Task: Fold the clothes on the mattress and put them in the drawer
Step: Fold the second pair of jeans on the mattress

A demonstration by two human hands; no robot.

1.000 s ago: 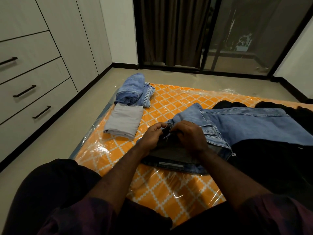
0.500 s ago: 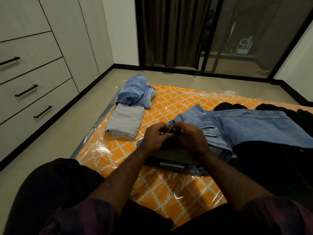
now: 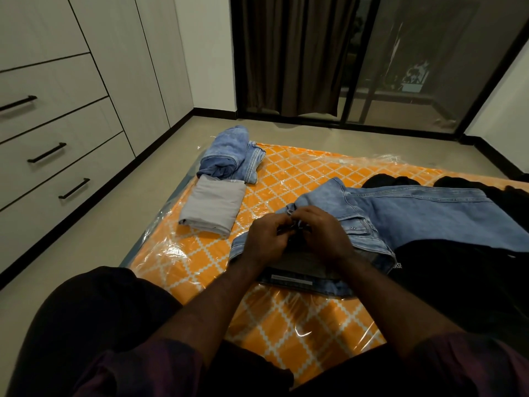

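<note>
Nearest, dark-clad knees at the edge of the plastic-wrapped orange mattress (image 3: 286,319). Just beyond, left hand (image 3: 264,239) and right hand (image 3: 325,234) meeting at the open waistband of the light blue jeans (image 3: 415,216), fingers of both curled and pinching the fly area; legs spread rightward over black clothes (image 3: 458,270). Farther left, a folded grey garment (image 3: 213,207), then folded blue denim (image 3: 232,156) touching it. Along the left wall, closed drawers (image 3: 57,156). Farthest, dark curtain (image 3: 292,53).
</note>
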